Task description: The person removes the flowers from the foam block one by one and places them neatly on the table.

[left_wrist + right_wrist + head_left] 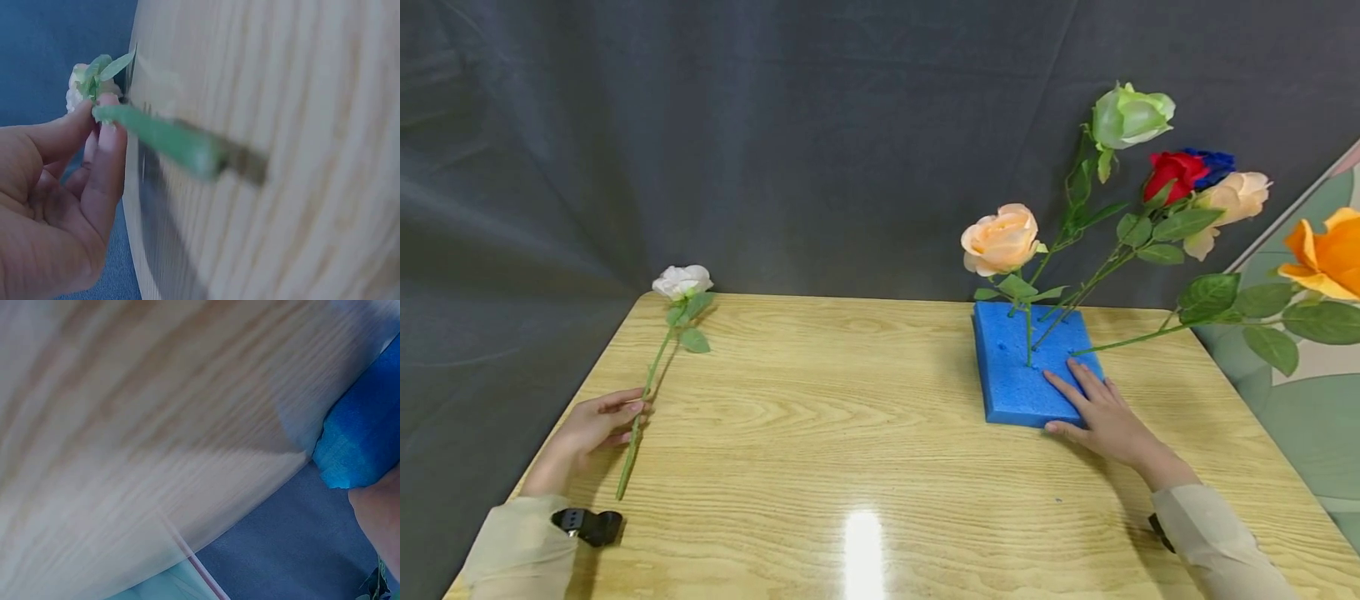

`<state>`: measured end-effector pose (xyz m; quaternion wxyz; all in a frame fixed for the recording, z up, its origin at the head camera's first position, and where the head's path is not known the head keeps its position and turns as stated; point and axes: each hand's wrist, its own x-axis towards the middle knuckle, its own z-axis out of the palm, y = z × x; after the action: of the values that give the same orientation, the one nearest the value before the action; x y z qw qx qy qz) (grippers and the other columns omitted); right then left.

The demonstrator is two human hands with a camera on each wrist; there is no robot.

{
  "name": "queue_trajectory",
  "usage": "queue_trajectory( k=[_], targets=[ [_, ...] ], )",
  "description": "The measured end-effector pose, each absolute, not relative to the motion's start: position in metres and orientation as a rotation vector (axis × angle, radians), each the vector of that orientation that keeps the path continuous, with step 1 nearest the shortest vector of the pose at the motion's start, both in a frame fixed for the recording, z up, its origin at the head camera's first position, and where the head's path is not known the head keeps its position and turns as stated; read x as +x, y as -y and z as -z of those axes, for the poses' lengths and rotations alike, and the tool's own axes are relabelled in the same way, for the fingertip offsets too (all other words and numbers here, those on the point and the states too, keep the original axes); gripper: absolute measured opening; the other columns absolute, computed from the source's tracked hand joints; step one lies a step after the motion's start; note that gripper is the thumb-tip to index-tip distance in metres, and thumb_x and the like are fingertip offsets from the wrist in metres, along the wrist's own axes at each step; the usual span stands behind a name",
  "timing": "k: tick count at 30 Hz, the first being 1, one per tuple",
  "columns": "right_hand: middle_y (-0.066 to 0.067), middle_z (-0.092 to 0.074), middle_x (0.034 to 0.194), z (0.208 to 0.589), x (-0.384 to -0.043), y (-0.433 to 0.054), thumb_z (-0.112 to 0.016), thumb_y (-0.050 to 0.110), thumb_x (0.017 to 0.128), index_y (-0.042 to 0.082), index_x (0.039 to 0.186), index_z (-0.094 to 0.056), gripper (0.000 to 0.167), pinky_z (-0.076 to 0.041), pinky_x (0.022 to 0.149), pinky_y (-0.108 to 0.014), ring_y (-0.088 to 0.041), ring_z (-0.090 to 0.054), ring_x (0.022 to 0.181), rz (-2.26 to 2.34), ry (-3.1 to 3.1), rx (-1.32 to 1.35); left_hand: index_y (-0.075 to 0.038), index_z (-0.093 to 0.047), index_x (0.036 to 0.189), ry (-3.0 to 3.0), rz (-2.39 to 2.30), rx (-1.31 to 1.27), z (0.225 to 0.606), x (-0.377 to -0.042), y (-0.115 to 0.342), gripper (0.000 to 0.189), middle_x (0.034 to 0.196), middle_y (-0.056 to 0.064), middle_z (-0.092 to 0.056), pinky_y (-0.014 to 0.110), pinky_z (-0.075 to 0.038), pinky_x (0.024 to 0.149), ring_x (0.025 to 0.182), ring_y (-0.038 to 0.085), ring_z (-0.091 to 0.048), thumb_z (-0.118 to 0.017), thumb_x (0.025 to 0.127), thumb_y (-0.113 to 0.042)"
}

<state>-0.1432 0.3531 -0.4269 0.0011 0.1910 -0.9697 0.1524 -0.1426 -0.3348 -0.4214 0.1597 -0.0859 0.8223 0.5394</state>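
On the frame's left, the left hand pinches the white flower by its stem, best done softly, while on the frame's right the right hand, spread wide, gripping nothing, should keep the blue block under it still.

I have passage over the yellow wood-grain tabletop between the long-stemmed white rose and the rectangular blue foam block; leafy green stems obstruct its far half.

Glossy wood-grain table, matt foam block, cloth backdrop
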Motion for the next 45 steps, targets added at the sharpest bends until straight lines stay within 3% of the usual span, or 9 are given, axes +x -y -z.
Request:
queue_trajectory(
  k=[12, 20, 30, 37, 45],
  targets=[
    [-0.031, -0.014, 0.155, 0.427, -0.143, -0.353, -0.066, 0.045, 0.087, 0.024, 0.153, -0.022, 0.082, -0.010, 0.109, -0.072, -0.051, -0.010, 0.143, -0.500, 3.024, 0.608, 0.010, -0.016, 0.148, -2.340, -1.489, -0.302, 0.425, -0.144, 0.342, 0.067, 0.082, -0.039, -0.053, 0.015, -0.053, 0.064, 0.077, -0.017, -0.058, -0.045, 0.102, -0.028],
    [-0.032, -0.014, 0.154, 0.426, -0.145, -0.351, -0.065, 0.045, 0.087, 0.025, 0.153, -0.022, 0.081, -0.011, 0.109, -0.072, -0.052, -0.011, 0.142, -0.487, 3.040, 0.596, 0.011, -0.018, 0.147, -2.340, -1.440, -0.301, 0.422, -0.143, 0.349, 0.073, 0.090, -0.032, -0.054, 0.015, -0.055, 0.073, 0.078, -0.018, -0.055, -0.054, 0.098, -0.029],
    [-0.033, -0.017, 0.153, 0.428, -0.144, -0.353, -0.066, 0.045, 0.086, 0.024, 0.153, -0.023, 0.082, -0.013, 0.109, -0.072, -0.052, -0.014, 0.141, -0.466, 3.012, 0.616, 0.014, -0.029, 0.143, -2.448, -1.360, -0.312, 0.424, -0.141, 0.343, 0.066, 0.109, -0.009, -0.062, 0.014, -0.056, 0.074, 0.076, -0.020, -0.053, -0.055, 0.098, -0.026],
    [-0.033, -0.016, 0.154, 0.430, -0.144, -0.353, -0.066, 0.044, 0.087, 0.025, 0.153, -0.022, 0.081, -0.011, 0.109, -0.072, -0.052, -0.011, 0.142, -0.513, 3.012, 0.617, 0.014, -0.032, 0.141, -2.464, -1.359, -0.346, 0.422, -0.140, 0.342, 0.063, 0.088, -0.025, -0.057, 0.016, -0.055, 0.069, 0.074, -0.014, -0.056, -0.056, 0.097, -0.024],
    [-0.033, -0.014, 0.154, 0.428, -0.144, -0.355, -0.062, 0.039, 0.091, 0.022, 0.152, -0.026, 0.073, -0.006, 0.110, -0.072, -0.052, -0.008, 0.143, -0.615, 3.016, 0.597, 0.014, -0.032, 0.142, -2.467, -1.377, -0.356, 0.425, -0.142, 0.341, 0.063, 0.085, -0.029, -0.054, 0.014, -0.055, 0.069, 0.074, -0.016, -0.054, -0.055, 0.097, -0.025]
  ],
)
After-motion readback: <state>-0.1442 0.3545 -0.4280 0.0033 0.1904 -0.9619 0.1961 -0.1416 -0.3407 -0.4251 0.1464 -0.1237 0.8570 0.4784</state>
